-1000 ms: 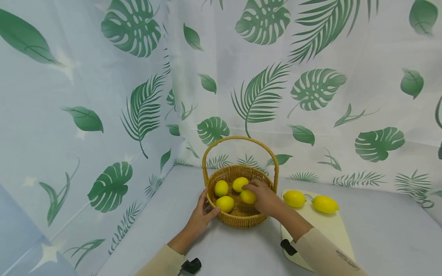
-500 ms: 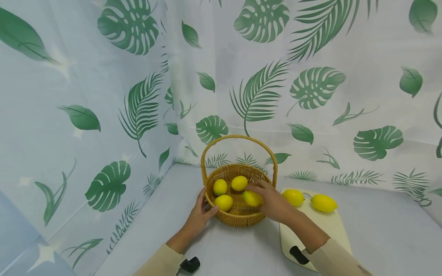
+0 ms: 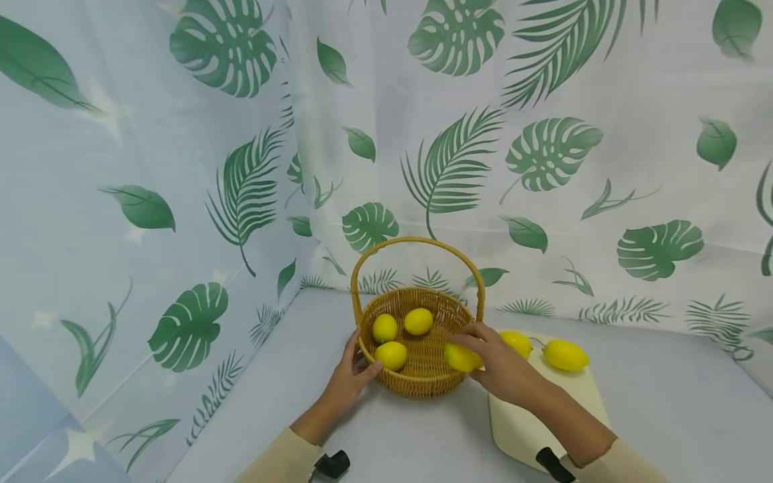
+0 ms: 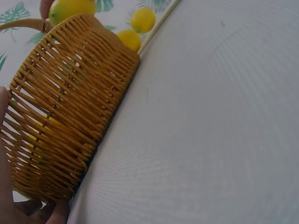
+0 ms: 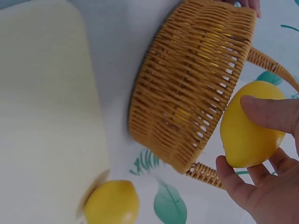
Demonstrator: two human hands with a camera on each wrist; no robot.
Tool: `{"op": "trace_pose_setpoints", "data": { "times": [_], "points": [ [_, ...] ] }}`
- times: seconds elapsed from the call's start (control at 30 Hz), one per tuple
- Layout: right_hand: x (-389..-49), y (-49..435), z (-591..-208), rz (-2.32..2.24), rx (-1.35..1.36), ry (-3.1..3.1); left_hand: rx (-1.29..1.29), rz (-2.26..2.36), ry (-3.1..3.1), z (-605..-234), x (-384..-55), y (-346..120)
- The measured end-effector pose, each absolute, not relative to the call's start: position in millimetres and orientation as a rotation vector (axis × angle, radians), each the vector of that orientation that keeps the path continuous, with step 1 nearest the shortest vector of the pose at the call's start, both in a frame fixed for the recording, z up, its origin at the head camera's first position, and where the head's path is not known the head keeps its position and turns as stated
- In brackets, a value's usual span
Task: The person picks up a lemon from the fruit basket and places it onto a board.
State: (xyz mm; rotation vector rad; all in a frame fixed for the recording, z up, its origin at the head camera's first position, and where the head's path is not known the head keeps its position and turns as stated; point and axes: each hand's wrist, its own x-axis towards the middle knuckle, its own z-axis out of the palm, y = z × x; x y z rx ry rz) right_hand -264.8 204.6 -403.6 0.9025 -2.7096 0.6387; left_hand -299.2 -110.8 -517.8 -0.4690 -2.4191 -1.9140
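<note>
My right hand [image 3: 507, 365] grips a yellow lemon [image 3: 461, 358] at the right rim of a wicker basket [image 3: 423, 386]. In the right wrist view, thumb and fingers wrap this lemon [image 5: 252, 128] above the basket's rim. Three more lemons lie inside: one at the left [image 3: 384, 327], one towards the back [image 3: 419, 322] and one near the front [image 3: 391, 355]. The left hand [image 3: 347, 382] holds the basket's left side, its thumb over the rim and its fingers against the outer wall. Woven strips partly hide the inside lemons in both wrist views.
Right of the basket lies a cream cutting board [image 3: 549, 409]. Two lemons rest at its far end, one [image 3: 565, 355] further right and the other [image 3: 517, 343] partly behind my right hand. The basket's tall handle [image 3: 417, 239] arches overhead. A leaf-print curtain [image 3: 561, 221] hangs behind.
The right hand has lifted its lemon from among the others and moved it rightward to the basket's right rim. My left hand keeps its hold on the basket.
</note>
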Motion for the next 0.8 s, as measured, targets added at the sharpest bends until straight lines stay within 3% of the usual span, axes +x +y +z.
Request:
{"op": "trace_pose_setpoints", "data": {
  "times": [0.8],
  "points": [
    [-249,254,-447,0.645,0.803,-2.692,-0.451,-1.917,-2.437,-520,-301,-112]
  ]
}}
